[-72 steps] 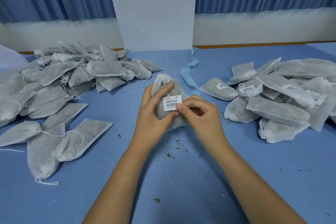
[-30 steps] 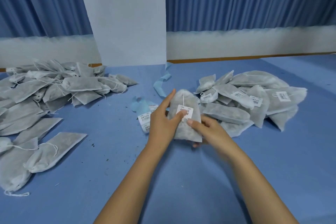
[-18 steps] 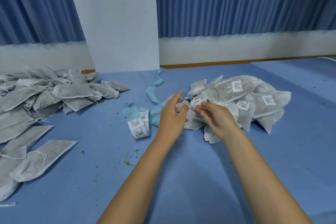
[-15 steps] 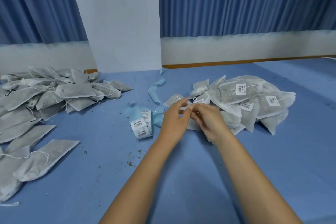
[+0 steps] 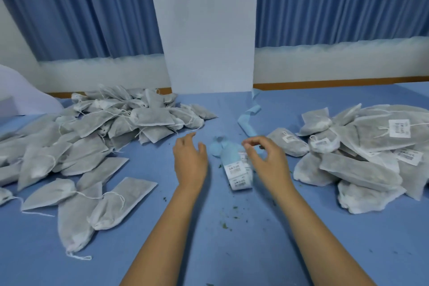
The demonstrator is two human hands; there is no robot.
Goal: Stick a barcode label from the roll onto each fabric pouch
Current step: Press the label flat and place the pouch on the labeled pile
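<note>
The label roll (image 5: 235,169), white barcode labels on blue backing, lies on the blue table between my hands. My left hand (image 5: 189,160) hovers just left of it, fingers relaxed and holding nothing. My right hand (image 5: 267,158) is over the roll's right side with curled fingers, thumb and forefinger close together near the blue backing; whether they pinch it I cannot tell. A heap of unlabelled grey fabric pouches (image 5: 92,137) lies at the left. A heap of labelled pouches (image 5: 362,153) lies at the right.
A loose strip of blue backing tape (image 5: 249,121) trails from the roll toward the white pillar (image 5: 206,30) at the back. Green crumbs (image 5: 228,218) dot the table (image 5: 232,251) in front of the roll. Blue curtains hang behind the table.
The labelled pouch left my hands and joined the right heap. Both hands drew back to the middle, over the label roll. My view swung back to the left.
</note>
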